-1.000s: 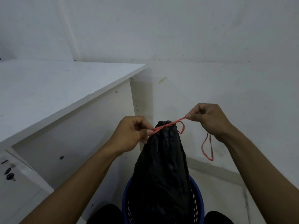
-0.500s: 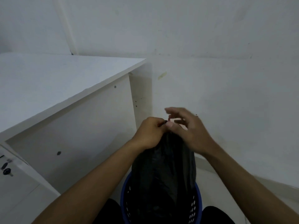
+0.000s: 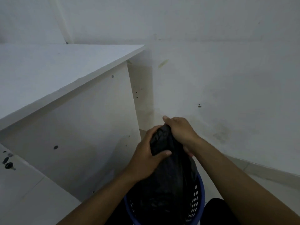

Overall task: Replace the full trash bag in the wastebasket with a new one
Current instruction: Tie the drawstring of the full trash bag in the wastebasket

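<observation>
Both hands have closed onto the gathered neck of the black plastic trash bag (image 3: 167, 174), where a second ago they were drawing a red string taut on either side of it; that string no longer shows. Left hand (image 3: 146, 155) wraps the neck from the left, fingers curled round the far side and thumb laid across the front of the plastic. Right hand (image 3: 179, 129) grips the very top of the bunched bag from the right (its fingers fold over the crown, so only the knuckles and thumb tip can be seen). Each hand is clenched tight on the bag, and the two sit just beside one another. Below them the bag stands upright inside the round blue perforated plastic wastebasket (image 3: 197, 198), its body rising well above the rim. Beside the basket on the left stands a white laminate desk (image 3: 65, 75), against a white wall (image 3: 211, 70).
</observation>
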